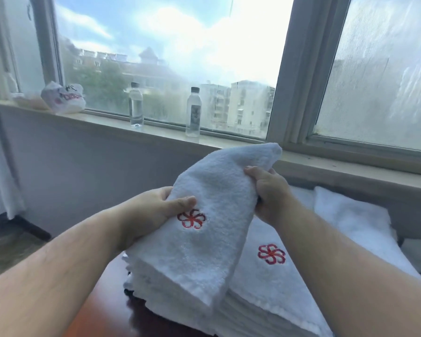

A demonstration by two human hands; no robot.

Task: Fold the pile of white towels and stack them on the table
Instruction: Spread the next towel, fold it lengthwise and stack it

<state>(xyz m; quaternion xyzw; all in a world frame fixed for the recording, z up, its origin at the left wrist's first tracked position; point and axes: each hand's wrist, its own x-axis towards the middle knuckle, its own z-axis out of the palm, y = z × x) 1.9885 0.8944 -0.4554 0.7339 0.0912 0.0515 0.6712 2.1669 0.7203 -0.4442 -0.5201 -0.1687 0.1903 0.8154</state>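
Note:
I hold a folded white towel (pixel 212 215) with a red flower emblem up in front of me. My left hand (pixel 153 210) grips its left edge, thumb on the front beside the emblem. My right hand (pixel 269 193) grips its upper right edge, fingers curled into the cloth. The towel's lower end hangs over a stack of folded white towels (pixel 265 288) on the dark red-brown table (pixel 107 310); the top one of the stack shows the same red emblem. More white towels (pixel 350 220) lie loosely heaped behind my right arm.
A window sill (pixel 107 120) runs across the back with two clear water bottles (pixel 136 104) (pixel 193 111) and a white plastic bag (pixel 63 97). A white cloth (pixel 0 178) hangs at the far left over a dark stand foot.

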